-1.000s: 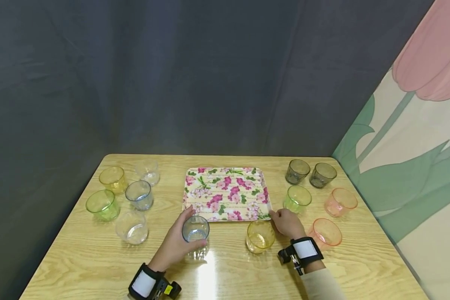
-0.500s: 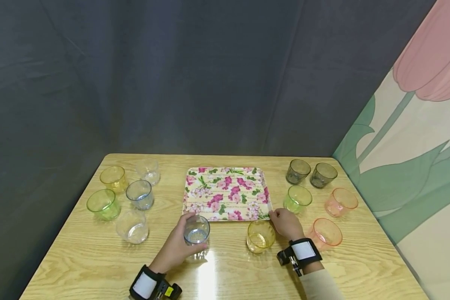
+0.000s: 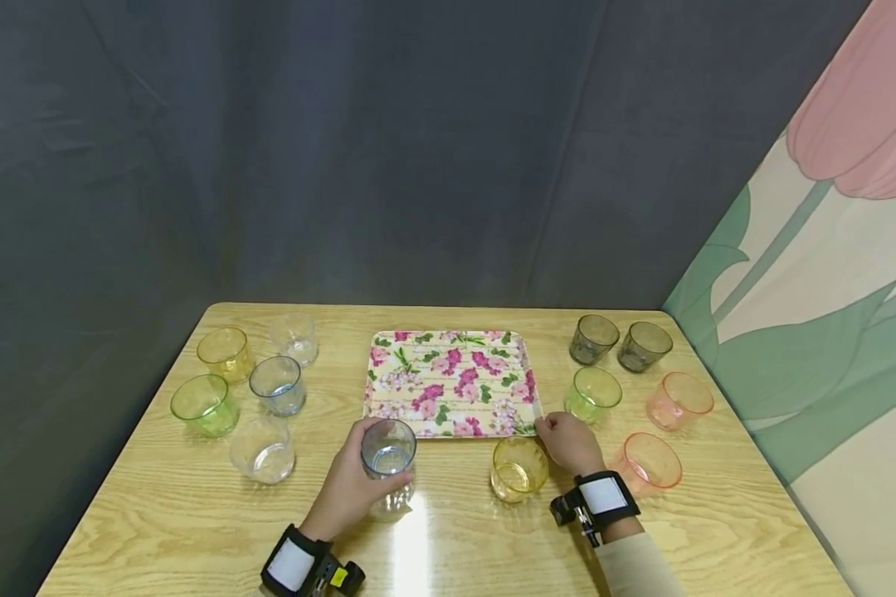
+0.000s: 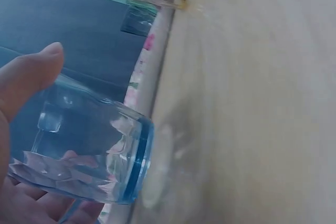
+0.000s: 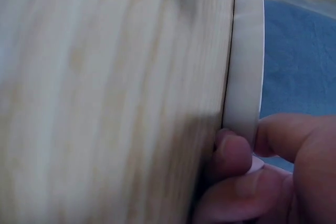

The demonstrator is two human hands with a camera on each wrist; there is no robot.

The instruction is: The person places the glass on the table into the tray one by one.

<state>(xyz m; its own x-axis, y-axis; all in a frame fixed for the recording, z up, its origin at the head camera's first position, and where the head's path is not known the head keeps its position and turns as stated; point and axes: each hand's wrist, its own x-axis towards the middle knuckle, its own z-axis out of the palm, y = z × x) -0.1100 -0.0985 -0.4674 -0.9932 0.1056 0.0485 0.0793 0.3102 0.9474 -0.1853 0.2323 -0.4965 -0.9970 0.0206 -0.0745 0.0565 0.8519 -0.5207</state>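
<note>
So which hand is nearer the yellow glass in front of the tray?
Right. The right hand, just right of the yellow glass, pinches the tray; the left hand, farther off to the left, holds a bluish glass.

The wood-grain table (image 3: 478,543) bears 1 floral tray (image 3: 451,381) and 11 upright glasses (image 3: 518,473).

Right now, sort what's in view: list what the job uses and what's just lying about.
In use:
blue glass, in left hand
tray, gripped by right hand

Not held, apparently just standing about:
yellow glasses
green glasses
grey glasses
pink glasses
clear glasses
other blue glass
</note>
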